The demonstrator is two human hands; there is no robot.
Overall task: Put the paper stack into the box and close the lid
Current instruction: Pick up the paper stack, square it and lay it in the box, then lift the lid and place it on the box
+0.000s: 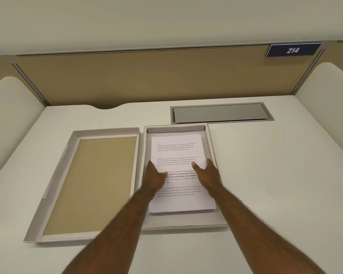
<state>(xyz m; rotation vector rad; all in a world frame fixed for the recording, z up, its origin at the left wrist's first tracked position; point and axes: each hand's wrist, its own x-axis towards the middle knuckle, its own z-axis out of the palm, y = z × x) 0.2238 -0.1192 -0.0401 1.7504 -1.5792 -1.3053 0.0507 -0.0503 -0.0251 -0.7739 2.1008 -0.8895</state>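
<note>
A white paper stack [178, 151] with printed text lies inside the shallow grey box [211, 143] at the middle of the desk. My left hand [154, 177] holds the stack's left edge, thumb on top. My right hand [209, 172] holds the right edge the same way, with its fingers between paper and box wall. The stack's near end looks slightly raised over the box floor. The lid [53, 196] lies upside down to the left of the box, its tan inner face up, touching the box's left wall.
A grey cable hatch [220, 113] is set into the desk just behind the box. Tan partition panels [147, 76] stand along the back and both sides, with a blue "214" sign [293, 50] at the upper right. White desk surface [275, 175] extends to the right.
</note>
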